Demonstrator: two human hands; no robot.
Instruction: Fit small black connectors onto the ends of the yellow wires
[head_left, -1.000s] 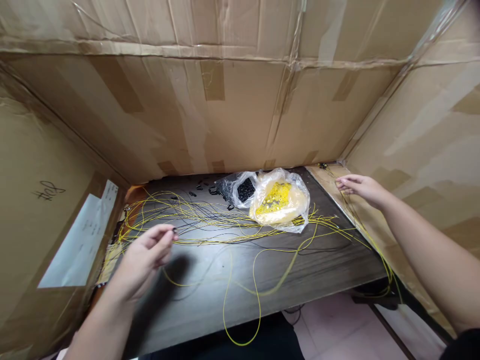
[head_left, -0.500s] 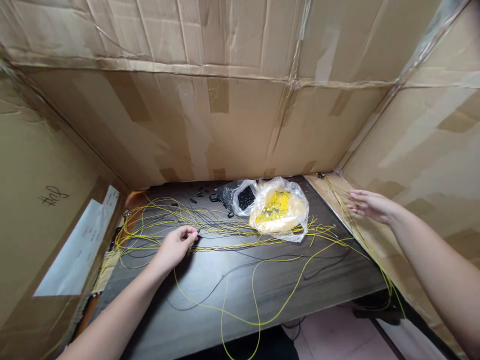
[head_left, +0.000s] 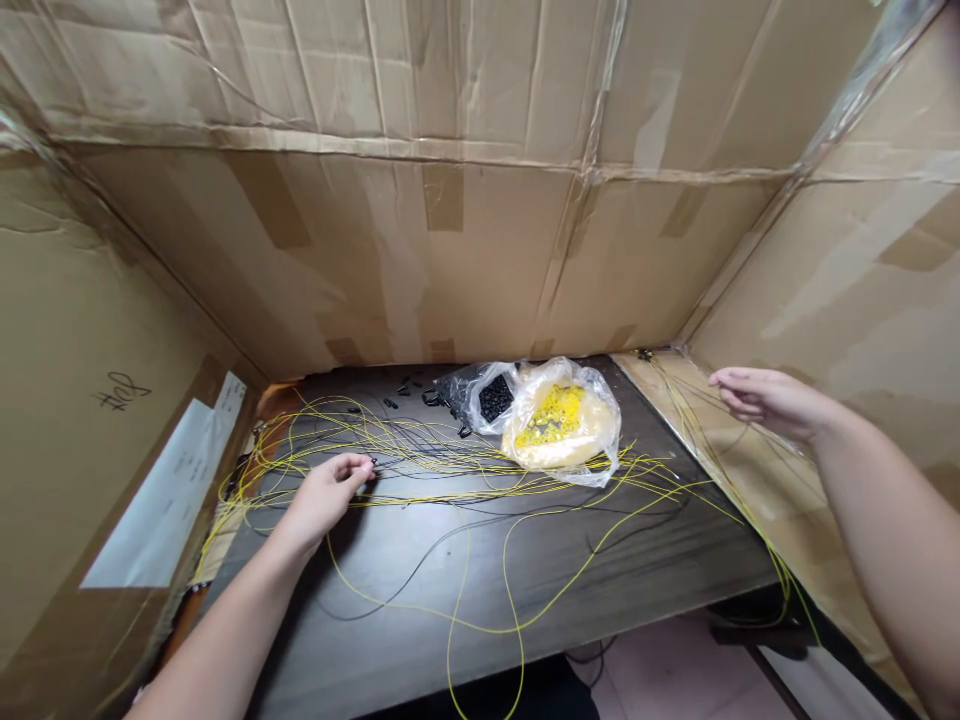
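Observation:
My left hand (head_left: 330,495) is low over the tabletop, thumb and forefinger pinched on a small black piece (head_left: 375,463); its exact kind is too small to tell. Beneath and beyond it stretches a loose bundle of yellow and black wires (head_left: 420,499). On the right, my right hand (head_left: 765,400) is raised beside the cardboard wall with its fingers drawn together. Thin dark wire seems to run into its fingertips from the bunch of wires (head_left: 679,400) at the right corner.
A clear bag of small yellow parts (head_left: 551,420) stands against a bag of small black parts (head_left: 495,400). Loose black pieces (head_left: 390,403) lie left of them. Cardboard walls (head_left: 487,270) enclose the dark table (head_left: 555,590). Yellow wire loops (head_left: 517,628) hang over its front edge.
My right hand has closed its spread fingers and moved slightly right. My left hand, still pinching the small black piece, has shifted a little to the left.

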